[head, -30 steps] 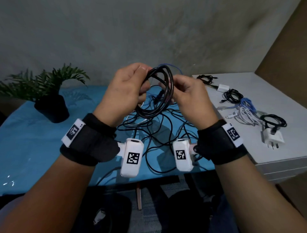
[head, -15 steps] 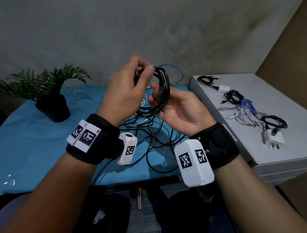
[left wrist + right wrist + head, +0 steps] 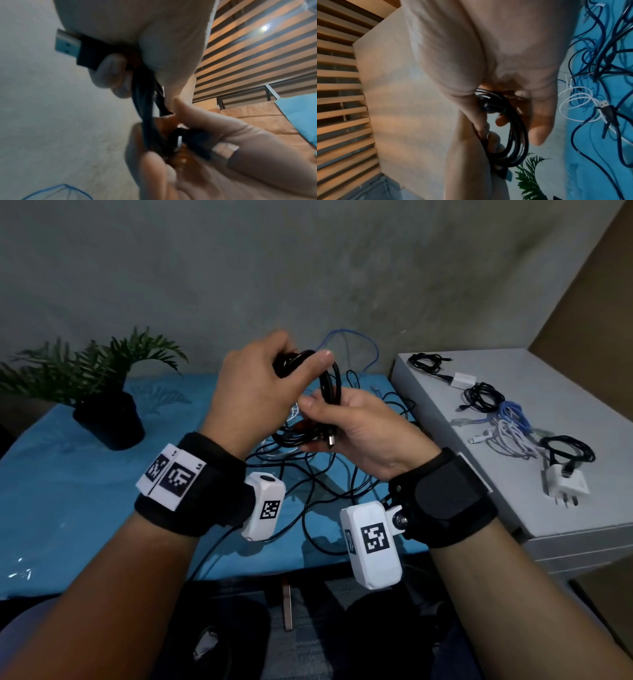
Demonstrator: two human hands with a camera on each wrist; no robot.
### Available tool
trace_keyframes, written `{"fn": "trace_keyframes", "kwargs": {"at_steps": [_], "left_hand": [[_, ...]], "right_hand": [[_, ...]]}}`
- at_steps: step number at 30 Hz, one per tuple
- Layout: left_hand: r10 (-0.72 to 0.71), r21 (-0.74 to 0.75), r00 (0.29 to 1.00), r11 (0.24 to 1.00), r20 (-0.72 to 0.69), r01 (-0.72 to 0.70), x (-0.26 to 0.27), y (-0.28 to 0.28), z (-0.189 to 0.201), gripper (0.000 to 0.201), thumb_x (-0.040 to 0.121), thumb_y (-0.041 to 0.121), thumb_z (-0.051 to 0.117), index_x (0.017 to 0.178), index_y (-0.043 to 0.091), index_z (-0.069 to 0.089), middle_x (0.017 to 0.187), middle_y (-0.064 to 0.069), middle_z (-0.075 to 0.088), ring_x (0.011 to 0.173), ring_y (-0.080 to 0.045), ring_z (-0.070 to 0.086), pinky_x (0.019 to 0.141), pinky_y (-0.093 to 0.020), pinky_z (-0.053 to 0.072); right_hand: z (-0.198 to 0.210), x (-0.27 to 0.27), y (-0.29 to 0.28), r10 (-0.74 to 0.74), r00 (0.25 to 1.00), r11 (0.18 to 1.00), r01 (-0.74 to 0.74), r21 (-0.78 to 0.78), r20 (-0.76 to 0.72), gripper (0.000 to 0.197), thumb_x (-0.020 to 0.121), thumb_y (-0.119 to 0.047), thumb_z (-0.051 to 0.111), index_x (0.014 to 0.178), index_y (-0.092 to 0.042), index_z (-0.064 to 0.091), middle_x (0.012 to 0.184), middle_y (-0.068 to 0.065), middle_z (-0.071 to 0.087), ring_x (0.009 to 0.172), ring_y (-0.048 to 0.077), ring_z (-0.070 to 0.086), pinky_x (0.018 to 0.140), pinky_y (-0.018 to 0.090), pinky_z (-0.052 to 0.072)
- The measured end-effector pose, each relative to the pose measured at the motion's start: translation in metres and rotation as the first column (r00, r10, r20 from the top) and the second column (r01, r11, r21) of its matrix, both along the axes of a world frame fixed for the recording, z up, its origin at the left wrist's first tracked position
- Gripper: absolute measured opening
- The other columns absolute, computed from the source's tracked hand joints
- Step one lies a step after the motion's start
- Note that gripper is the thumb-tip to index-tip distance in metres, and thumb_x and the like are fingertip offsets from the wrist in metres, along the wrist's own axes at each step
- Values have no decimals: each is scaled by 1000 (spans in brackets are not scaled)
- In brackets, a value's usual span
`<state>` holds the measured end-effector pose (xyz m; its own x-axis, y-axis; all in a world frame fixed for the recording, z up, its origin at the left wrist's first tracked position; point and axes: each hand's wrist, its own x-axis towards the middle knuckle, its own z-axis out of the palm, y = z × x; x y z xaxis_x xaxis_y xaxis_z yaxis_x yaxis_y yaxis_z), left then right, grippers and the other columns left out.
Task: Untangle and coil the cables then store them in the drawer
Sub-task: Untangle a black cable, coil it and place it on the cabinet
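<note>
A black cable coil [image 3: 331,385] hangs bunched between both hands above the blue table [image 3: 68,508]. My left hand [image 3: 274,374] grips the coil's top from above, fingers curled round it. In the left wrist view a USB plug [image 3: 68,46] sticks out from under that hand's fingers [image 3: 109,75]. My right hand [image 3: 346,419], palm up, holds the lower strands, with another plug [image 3: 331,440] at its palm. The right wrist view shows the coil [image 3: 513,128] between the two hands. A tangle of black, blue and white cables [image 3: 329,481] lies on the table below.
A grey cabinet [image 3: 582,542] stands at the right, with several coiled cables [image 3: 483,398] and a white charger [image 3: 565,484] on top. A potted plant [image 3: 106,412] sits at the table's back left. A blue cable [image 3: 342,350] loops up against the wall.
The round loop has been squeezed into a narrow bundle. My left hand has turned over its top, and my right hand has rolled palm up lower on the strands.
</note>
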<state>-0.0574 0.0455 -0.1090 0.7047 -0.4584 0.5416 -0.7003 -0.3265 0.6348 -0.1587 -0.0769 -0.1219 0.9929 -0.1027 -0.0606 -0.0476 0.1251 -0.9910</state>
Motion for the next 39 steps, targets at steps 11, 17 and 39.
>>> {"fn": "trace_keyframes", "kwargs": {"at_steps": [11, 17, 39], "left_hand": [[-250, -105, 797, 967, -550, 231, 13, 6, 1, 46, 98, 55, 56, 88, 10, 62, 65, -4, 55, 48, -19, 47, 45, -25, 39], [-328, -143, 669, 937, -667, 318, 6, 2, -6, 49, 99, 53, 54, 111, 8, 67, 80, -1, 70, 67, -22, 72, 65, -35, 60], [-171, 665, 952, 684, -255, 302, 16, -4, -67, 64, 86, 75, 37, 93, 23, 73, 90, 0, 70, 81, -12, 63, 81, -37, 50]], "right_hand": [[-11, 1, -11, -192, 976, 965, 207, -160, 104, 24, 105, -15, 54, 127, -9, 61, 110, 22, 72, 88, 28, 74, 66, 28, 58], [-18, -3, -26, -311, 943, 934, 327, -143, 122, 20, 103, -10, 56, 118, -17, 67, 106, 22, 72, 76, 31, 75, 63, 29, 58], [-4, -51, -172, -770, 612, 605, 790, -101, 177, 17, 93, 2, 64, 93, -13, 55, 89, 12, 63, 75, 27, 64, 69, 41, 63]]}}
